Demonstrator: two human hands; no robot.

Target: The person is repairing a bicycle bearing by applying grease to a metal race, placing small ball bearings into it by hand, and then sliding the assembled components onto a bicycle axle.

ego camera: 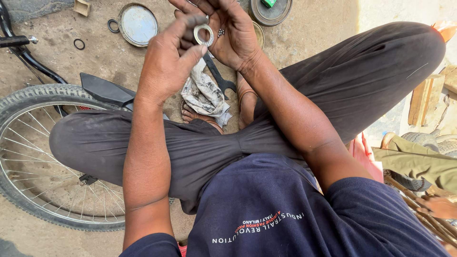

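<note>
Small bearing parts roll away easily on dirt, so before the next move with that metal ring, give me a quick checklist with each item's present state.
1. Metal ring pinched by left hand: ok.
2. Right hand cupped under the ring: ok.
3. Small steel balls resting in the right palm: ok; count cannot tell.
4. Rag on the ground below the hands: ok.
5. Wrench lying beside the rag: ok.
6. Ring surface clean: cannot tell.

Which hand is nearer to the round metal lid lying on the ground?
Left. The left hand is just right of the round metal lid; the right hand sits beyond it, farther away.
</note>
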